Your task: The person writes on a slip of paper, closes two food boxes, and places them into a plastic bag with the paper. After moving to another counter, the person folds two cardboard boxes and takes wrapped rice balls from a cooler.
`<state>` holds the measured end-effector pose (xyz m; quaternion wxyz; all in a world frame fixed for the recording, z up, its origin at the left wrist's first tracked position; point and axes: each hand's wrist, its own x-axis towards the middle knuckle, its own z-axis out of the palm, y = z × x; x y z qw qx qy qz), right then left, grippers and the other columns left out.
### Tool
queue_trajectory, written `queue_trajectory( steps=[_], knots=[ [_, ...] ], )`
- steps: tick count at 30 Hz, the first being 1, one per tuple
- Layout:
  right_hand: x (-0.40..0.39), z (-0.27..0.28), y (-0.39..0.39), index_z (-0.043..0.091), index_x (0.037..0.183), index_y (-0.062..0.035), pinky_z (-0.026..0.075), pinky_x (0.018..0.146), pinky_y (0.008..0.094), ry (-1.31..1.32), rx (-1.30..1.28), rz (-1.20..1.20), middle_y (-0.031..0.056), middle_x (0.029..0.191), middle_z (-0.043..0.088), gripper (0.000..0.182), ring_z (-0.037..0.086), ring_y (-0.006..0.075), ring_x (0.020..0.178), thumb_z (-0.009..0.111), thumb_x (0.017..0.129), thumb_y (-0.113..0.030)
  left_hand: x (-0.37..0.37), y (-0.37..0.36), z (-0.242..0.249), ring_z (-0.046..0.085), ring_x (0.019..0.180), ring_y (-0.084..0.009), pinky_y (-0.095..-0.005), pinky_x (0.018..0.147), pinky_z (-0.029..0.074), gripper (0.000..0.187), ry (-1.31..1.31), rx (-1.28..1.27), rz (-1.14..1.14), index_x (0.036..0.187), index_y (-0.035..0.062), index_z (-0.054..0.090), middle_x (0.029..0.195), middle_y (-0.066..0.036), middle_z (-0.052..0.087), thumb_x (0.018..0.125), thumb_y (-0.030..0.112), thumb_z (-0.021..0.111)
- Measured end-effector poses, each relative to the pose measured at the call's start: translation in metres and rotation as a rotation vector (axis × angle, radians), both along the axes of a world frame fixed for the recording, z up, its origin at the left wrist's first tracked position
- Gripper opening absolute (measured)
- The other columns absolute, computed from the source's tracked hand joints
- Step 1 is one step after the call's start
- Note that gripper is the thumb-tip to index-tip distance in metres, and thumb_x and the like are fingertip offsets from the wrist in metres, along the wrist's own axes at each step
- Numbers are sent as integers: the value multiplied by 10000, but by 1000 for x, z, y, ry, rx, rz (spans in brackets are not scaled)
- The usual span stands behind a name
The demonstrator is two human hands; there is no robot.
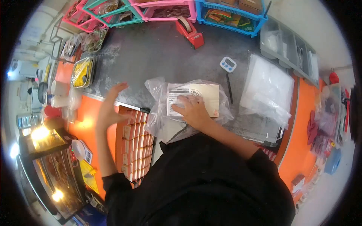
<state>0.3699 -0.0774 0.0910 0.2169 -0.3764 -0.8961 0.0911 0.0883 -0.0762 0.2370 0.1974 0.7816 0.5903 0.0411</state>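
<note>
A cream cardboard box [212, 94] with printed lettering lies on the dark worktop, a clear plastic bag [156, 87] around it. On the box's left part is a white printed slip [174, 109]. My right hand [194, 110] rests on top of the box and slip, fingers bent and somewhat apart, not wrapped round anything I can see. My left hand [112, 105] is lifted off to the left, slightly blurred, thumb and fingers spread with nothing in them. Below it stand folded cartons [137, 145] in rows.
Beyond the box are a red tape dispenser [191, 34], a white timer [228, 64] and a black pen [229, 88]. A stack of clear plastic bags [267, 84] lies to the right. Coloured baskets [230, 22] line the back, and a lit display warmer [56, 169] stands lower left.
</note>
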Motion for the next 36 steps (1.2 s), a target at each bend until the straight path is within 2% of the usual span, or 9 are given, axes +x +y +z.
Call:
queue_trajectory(
  steps=[3,9,15,19,23,26,30,32,36],
  knots=[
    [-2,2,2,545,1080,-249,346,848,461,-36,-30,-21,48,1176,455,487,450,243,1052,694,618,-203,59,8,-92,261,1296,-314,-404,1075,187,909,-199,438,-16,1367,81,258,1404,-141,270,604,142,751],
    [3,-18,6,519,1138,-108,384,792,484,79,-48,-8,118,1162,477,391,466,321,1052,559,767,-227,107,28,-126,467,1114,-339,-405,923,371,511,-651,-61,-290,1188,26,460,1184,-198,493,688,10,566],
    [71,62,34,536,1112,4,409,830,447,-352,-693,127,172,957,610,470,587,353,879,529,836,-376,169,2,-139,558,661,-420,-425,597,432,338,-760,471,644,1086,-26,472,740,-235,572,751,-28,425],
    [118,168,51,629,669,-38,428,696,389,-811,-420,291,129,625,592,579,585,296,686,428,817,-560,173,3,-153,551,659,-433,-455,579,418,342,-719,480,777,1095,-31,463,732,-241,573,755,7,471],
    [110,253,55,591,865,-93,371,853,400,-424,69,626,76,787,617,336,588,238,782,578,794,-421,175,4,-157,569,687,-413,-490,606,428,365,-408,323,900,1073,-13,480,779,-230,593,734,86,571],
    [160,181,56,507,987,-80,294,954,451,451,121,371,158,1070,527,430,510,320,1011,690,686,-326,173,1,-174,581,671,-386,-457,611,458,329,-315,459,809,1011,36,482,705,-203,581,723,124,614],
    [148,46,27,340,1269,29,142,1061,443,-176,-128,-44,239,1365,223,947,220,375,1274,745,592,-495,169,-1,-150,556,763,-381,-447,654,450,430,-296,398,813,1090,26,512,896,-208,569,668,65,591],
    [93,10,11,442,1197,44,133,1051,478,404,-259,24,253,1338,290,755,266,364,1260,733,656,-394,171,-7,-131,541,841,-391,-451,711,438,427,-438,209,772,1086,0,504,917,-216,564,660,18,532],
    [26,-30,10,498,1130,60,181,1031,478,-21,-304,-308,246,1262,404,517,343,349,1215,658,741,-241,172,-10,-149,513,907,-406,-458,761,416,445,-537,477,635,1111,-27,475,912,-242,556,667,3,482]
  ],
)
